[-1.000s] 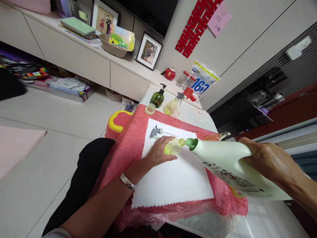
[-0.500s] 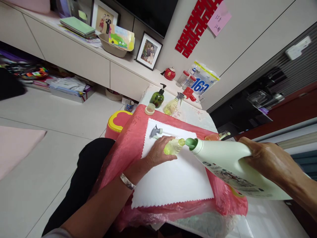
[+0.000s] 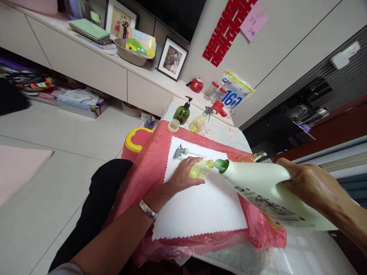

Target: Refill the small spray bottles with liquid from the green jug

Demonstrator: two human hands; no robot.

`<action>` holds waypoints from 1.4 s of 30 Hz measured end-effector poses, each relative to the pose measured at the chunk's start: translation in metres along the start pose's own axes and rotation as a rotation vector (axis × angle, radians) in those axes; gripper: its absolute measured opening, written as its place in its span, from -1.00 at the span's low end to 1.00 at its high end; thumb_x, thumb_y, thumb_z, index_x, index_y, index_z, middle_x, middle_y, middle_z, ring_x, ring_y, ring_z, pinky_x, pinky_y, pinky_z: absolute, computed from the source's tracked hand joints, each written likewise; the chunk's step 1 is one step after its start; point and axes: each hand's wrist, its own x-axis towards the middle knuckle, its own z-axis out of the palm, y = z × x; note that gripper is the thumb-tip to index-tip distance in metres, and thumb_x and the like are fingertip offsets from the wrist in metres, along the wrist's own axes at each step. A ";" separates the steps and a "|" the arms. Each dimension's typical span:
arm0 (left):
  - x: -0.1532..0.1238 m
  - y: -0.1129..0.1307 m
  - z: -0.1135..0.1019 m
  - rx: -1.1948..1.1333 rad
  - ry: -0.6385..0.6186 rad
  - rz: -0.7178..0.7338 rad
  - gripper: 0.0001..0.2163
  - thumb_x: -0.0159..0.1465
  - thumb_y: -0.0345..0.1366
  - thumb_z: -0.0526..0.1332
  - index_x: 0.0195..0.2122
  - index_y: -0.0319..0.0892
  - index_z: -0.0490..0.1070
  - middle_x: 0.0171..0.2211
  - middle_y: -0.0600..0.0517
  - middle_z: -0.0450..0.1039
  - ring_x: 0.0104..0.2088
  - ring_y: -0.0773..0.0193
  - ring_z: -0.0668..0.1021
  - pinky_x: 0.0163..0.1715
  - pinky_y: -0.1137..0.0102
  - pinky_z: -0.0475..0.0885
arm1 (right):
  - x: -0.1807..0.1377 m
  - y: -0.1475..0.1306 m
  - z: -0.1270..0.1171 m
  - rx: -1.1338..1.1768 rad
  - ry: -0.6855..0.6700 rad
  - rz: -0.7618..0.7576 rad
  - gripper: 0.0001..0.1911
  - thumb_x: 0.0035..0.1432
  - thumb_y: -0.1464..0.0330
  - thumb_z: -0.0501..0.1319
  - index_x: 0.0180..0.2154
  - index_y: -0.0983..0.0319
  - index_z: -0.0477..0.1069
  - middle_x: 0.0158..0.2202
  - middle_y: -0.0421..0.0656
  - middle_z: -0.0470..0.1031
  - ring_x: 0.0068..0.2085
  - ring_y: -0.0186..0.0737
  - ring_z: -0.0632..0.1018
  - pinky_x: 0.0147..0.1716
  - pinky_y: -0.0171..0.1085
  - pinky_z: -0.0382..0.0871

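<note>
My left hand (image 3: 186, 176) is wrapped round a small clear spray bottle (image 3: 202, 169) of yellowish tint, its neck uncovered. My right hand (image 3: 305, 183) grips the handle of a large pale green jug (image 3: 258, 183), tipped so that its green spout (image 3: 221, 165) comes close to the bottle's mouth. I cannot tell whether liquid is flowing. Beyond my left hand, a grey trigger spray head (image 3: 180, 152) with its tube lies on the white scalloped mat (image 3: 200, 214). The jug's far end is partly hidden by my right forearm.
Red plastic sheeting (image 3: 155, 152) covers the table. At its far end stand a green pump bottle (image 3: 182, 114), a capped spray bottle (image 3: 198, 123) and a pale cap (image 3: 173, 126). An orange-tinted bottle (image 3: 245, 157) lies behind the jug. A red and yellow stool (image 3: 139, 139) stands left.
</note>
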 end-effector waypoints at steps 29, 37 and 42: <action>0.000 -0.003 0.001 -0.006 0.006 0.014 -0.27 -0.02 -0.19 0.54 0.19 -0.07 0.33 0.12 -0.12 0.46 0.15 -0.07 0.49 0.19 0.04 0.39 | -0.001 -0.003 -0.004 0.028 -0.021 0.032 -0.79 0.00 0.46 0.19 -0.30 0.04 0.35 -0.50 -0.22 0.45 -0.42 -0.07 0.53 -0.51 -0.24 0.17; 0.000 -0.003 0.001 -0.007 0.004 0.013 -0.27 -0.01 -0.18 0.54 0.19 -0.06 0.32 0.13 -0.12 0.46 0.15 -0.06 0.49 0.19 0.05 0.38 | -0.002 0.002 0.000 0.029 0.010 -0.016 -0.79 -0.04 0.44 0.17 -0.32 0.04 0.36 -0.54 -0.23 0.44 -0.46 -0.06 0.53 -0.55 -0.26 0.14; -0.001 -0.002 0.000 -0.012 0.001 0.015 -0.27 -0.01 -0.20 0.54 0.19 -0.09 0.32 0.12 -0.13 0.45 0.15 -0.06 0.49 0.19 0.06 0.38 | -0.002 -0.001 -0.002 0.025 0.013 -0.015 -0.80 -0.04 0.43 0.18 -0.32 0.05 0.35 -0.53 -0.21 0.46 -0.44 -0.04 0.54 -0.54 -0.25 0.14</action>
